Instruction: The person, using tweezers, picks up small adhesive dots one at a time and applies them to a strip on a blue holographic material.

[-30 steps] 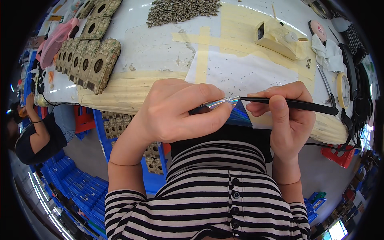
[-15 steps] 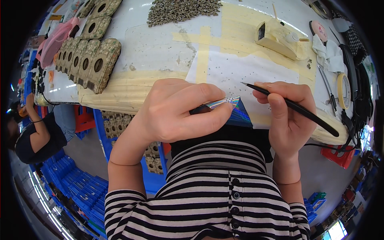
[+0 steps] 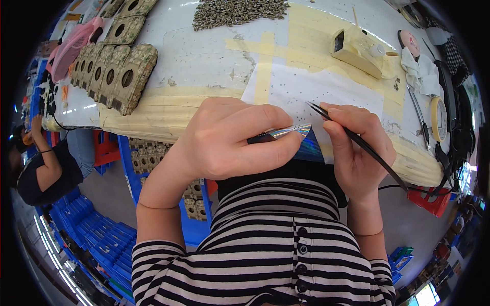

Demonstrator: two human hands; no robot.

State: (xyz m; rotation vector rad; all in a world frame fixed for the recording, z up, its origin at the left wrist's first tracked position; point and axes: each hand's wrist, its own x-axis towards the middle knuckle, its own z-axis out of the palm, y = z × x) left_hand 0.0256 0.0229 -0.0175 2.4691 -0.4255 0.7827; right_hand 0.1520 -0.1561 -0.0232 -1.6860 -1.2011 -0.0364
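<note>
Between the thumb and fingers of my left hand point(image 3: 219, 137) is a shiny iridescent sheet-like piece point(image 3: 315, 148), blue at its lower right and silver where it is pinched. Most of it is covered by the hand, and a dark patterned bit shows inside the grip. My right hand point(image 3: 360, 166) grips black tweezers point(image 3: 368, 148) like a pen. Their slightly parted tips lie over a white paper sheet point(image 3: 286, 76), just beyond the iridescent piece. Tiny dark specks are scattered on this sheet; whether the tips hold one is too small to tell.
Camouflage-patterned pieces with round holes point(image 3: 133, 79) stand at the left, beside a pink fan point(image 3: 71, 48). A heap of small metallic parts point(image 3: 240, 13) lies at the back. To the right are a tape-covered box point(image 3: 357, 53) and a tape roll point(image 3: 438, 118). Another person point(image 3: 48, 171) sits far left.
The tweezers have turned steeper in my right hand, and their tips now show a gap. My right hand has shifted slightly left. The left hand keeps its pinch on the iridescent piece.
</note>
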